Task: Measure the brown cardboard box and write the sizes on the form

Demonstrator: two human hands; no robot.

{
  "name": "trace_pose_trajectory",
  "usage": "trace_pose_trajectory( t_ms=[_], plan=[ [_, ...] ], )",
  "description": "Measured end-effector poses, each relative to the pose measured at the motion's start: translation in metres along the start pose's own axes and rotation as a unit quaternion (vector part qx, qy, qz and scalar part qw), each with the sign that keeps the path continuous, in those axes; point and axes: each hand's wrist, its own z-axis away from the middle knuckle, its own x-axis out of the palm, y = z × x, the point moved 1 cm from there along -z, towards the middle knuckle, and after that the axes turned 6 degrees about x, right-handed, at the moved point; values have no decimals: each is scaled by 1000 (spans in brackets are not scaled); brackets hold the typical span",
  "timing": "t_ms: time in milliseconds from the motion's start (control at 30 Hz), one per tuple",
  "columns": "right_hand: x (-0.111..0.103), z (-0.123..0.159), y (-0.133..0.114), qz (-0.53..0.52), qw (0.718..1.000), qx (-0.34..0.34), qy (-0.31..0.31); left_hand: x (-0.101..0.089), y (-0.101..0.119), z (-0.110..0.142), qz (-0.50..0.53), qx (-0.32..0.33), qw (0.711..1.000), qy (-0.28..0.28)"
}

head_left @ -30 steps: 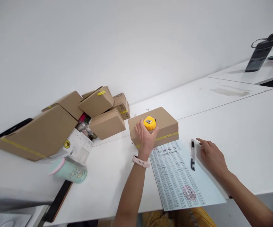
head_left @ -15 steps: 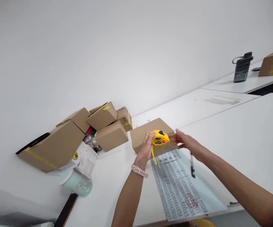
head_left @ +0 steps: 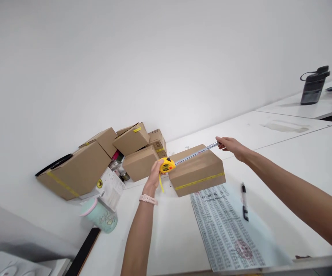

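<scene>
My left hand [head_left: 154,174] is closed around a yellow tape measure [head_left: 167,165] with a yellow strap hanging from it. From its case a white metal blade stretches up to the right. My right hand [head_left: 229,147] pinches the blade's free end. The pulled-out blade runs above the top of a closed cardboard box [head_left: 200,172] sealed with yellow tape; whether it touches the box I cannot tell. In front of the box lies a printed sheet [head_left: 226,230] headed "Testing Report", partly inside a bluish sleeve. A pen [head_left: 244,201] rests at its right.
Several cardboard boxes [head_left: 138,163] are stacked against the wall at the left. Nearby lie white papers [head_left: 112,188] with a tape roll [head_left: 99,183] and a mint cup [head_left: 101,216]. A dark water bottle [head_left: 314,86] stands at the far right.
My hands have moved apart, the left one leftward and the right one up and to the right. The tape blade is now drawn out between them. The view has shifted slightly.
</scene>
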Motion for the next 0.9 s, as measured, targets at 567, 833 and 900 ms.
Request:
trace_pose_trajectory(
  t_ms=[567, 833, 900],
  plan=[
    [37, -55, 59, 103, 994, 39, 11, -80, -45, -40, -59, -62, 996, -9],
    [47, -59, 69, 137, 987, 68, 40, -64, -43, -44, -67, -76, 995, -15],
    [47, -61, 71, 143, 986, 73, 40, -64, -43, -44, -69, -80, 994, -17]
  ],
)
